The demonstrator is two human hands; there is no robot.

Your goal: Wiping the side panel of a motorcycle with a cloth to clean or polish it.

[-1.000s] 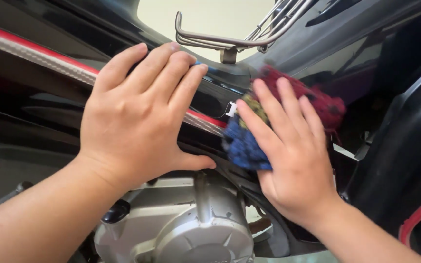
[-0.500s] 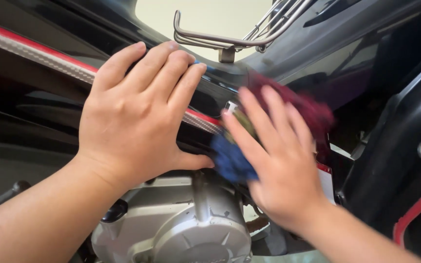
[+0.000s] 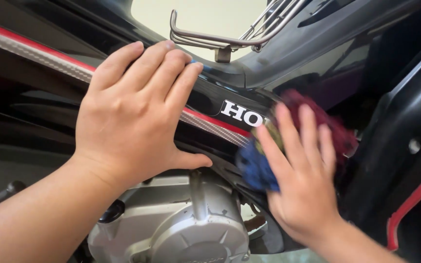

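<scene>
My left hand lies flat, fingers together, on the glossy black side panel of a motorcycle, across its red and silver stripe. My right hand presses a crumpled red, blue and yellow cloth against the black panel further right, just beside white lettering on the bodywork. The hand and cloth are motion-blurred. Only the cloth's edges show around the fingers.
A silver engine casing sits below the hands. A chrome rack runs across the top, with a pale floor or wall behind. More black fairing with a red stripe stands at the right.
My right hand has slid the cloth along the panel, first left and down, then back to the right, uncovering the white lettering. My left hand has stayed put.
</scene>
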